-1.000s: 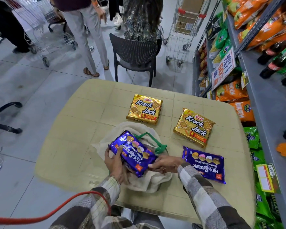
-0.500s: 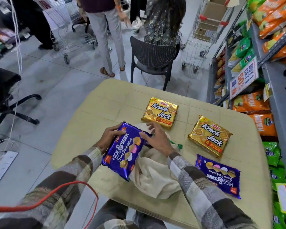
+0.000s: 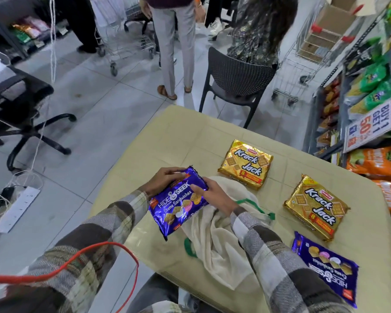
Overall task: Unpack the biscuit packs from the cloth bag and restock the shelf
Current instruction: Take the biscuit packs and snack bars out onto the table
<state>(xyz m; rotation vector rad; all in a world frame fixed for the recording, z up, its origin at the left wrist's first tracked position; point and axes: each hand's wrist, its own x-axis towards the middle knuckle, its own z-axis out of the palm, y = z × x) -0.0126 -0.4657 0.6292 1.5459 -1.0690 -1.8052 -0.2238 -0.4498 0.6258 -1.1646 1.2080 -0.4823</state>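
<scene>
Both hands on purple pack (image 3: 178,205), just out of bag (image 3: 217,231). Left hand (image 3: 160,180) grips top end. Right hand (image 3: 211,196) presses fingers on pack side. Three packs already out on table (image 3: 190,134): two gold (image 3: 246,164) (image 3: 316,206), one purple (image 3: 325,267). Bag looks flat, maybe empty. Shelf (image 3: 348,105) not restocked yet: none moved there.

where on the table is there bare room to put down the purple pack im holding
The far left of the table, beyond the bag and left of the far Krack Jack, is bare. A narrower strip runs between the two Krack Jacks. The right near side is crowded by the second Hide & Seek.
</scene>
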